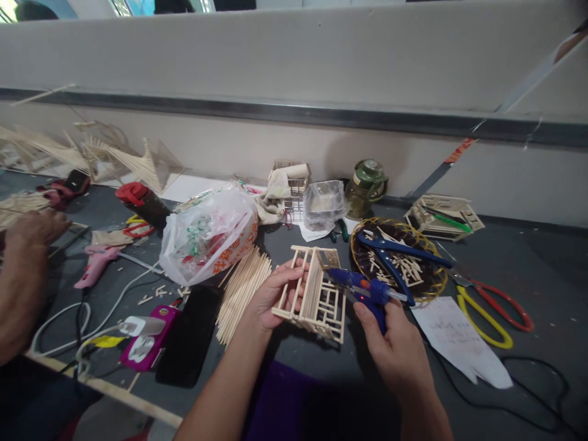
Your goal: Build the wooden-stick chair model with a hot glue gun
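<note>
My left hand (275, 293) is closed around one side of a small wooden stick frame (316, 293), which it holds up tilted over the table. Lattice bars show on the frame's right side. In my right hand (395, 343) is a blue hot glue gun (362, 286) with a small red light; its nozzle points at the frame's upper middle, and whether it touches the wood I cannot tell. A bundle of thin wooden sticks (243, 291) lies just left of my left hand. Beyond the glue gun sits a woven basket (353, 245) of short stick pieces, with blue-handled pliers (390, 257) across it.
Scissors (493, 312) and a paper (459, 337) lie at right, near a second stick frame (443, 217). Behind stand a green bottle (365, 187) and a plastic bag (209, 233). A phone (189, 337), pink glue gun (97, 263) and another person's hand (34, 236) are left.
</note>
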Demonstrator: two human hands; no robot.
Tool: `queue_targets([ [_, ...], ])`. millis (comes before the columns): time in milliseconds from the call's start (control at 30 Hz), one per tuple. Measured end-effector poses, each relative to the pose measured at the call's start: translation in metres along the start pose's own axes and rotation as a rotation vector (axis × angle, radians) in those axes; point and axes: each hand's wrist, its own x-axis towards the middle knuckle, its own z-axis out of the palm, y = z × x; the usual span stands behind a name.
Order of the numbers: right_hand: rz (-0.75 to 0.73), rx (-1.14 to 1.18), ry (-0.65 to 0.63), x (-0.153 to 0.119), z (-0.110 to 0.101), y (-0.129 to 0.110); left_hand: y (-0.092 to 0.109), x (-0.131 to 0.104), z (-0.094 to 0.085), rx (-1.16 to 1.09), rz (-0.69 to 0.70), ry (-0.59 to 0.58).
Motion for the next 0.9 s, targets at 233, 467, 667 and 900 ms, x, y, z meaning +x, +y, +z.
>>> queue_targets([
  [233,-0.003,-0.011,0.000,0.0002,-0.0003,-0.0008,-0.0002,-0.0006,-0.0008,-0.010,-0.002,0.003],
  [467,0.004,0.001,-0.001,0.0000,0.0004,0.0003,0.0002,-0.0014,0.0012,-0.021,-0.013,-0.015],
  [667,-0.009,0.008,0.008,-0.0004,-0.0011,-0.0005,-0.0002,-0.0009,-0.0008,-0.025,-0.013,-0.034],
  [900,-0.019,0.003,0.011,-0.0005,0.0006,0.0010,0.0002,-0.0003,-0.0007,-0.028,-0.011,-0.062],
])
